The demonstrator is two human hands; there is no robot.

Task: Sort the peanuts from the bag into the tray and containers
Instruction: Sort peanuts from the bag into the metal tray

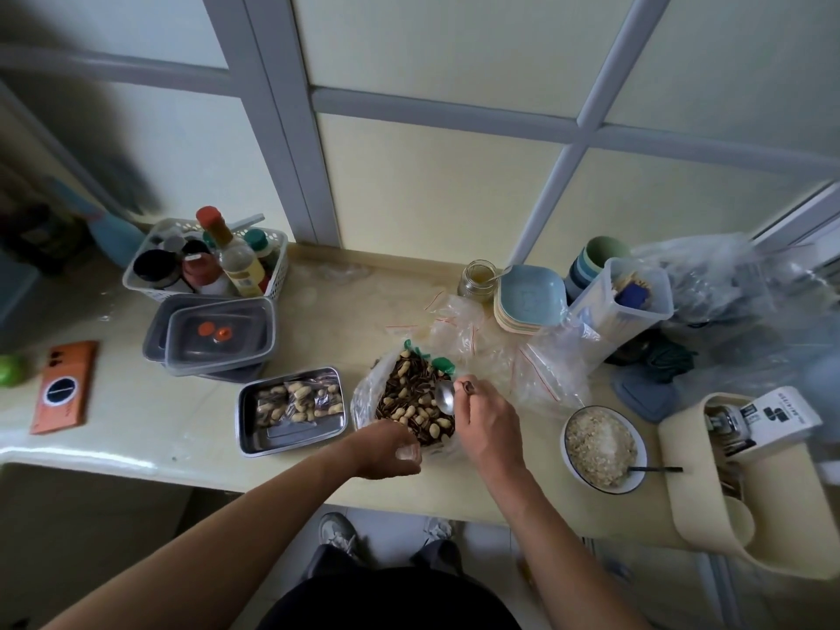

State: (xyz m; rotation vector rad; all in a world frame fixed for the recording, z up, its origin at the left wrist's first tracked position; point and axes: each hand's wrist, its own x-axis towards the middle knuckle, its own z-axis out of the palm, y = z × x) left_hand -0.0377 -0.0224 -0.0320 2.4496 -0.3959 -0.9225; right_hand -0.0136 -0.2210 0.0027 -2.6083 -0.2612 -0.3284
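Note:
An open plastic bag of peanuts mixed with dark seeds stands on the counter in front of me. My left hand pinches the bag's near rim. A metal spoon is gripped in my right hand, its bowl hovering over the bag's right side. Left of the bag sits a steel tray holding small clear packets of peanuts. Two stacked lidded plastic containers stand behind the tray.
A white basket of bottles is at the back left and an orange phone far left. Empty zip bags, stacked square plates, a jar and a tall container crowd the right. A bowl of grains sits near my right hand.

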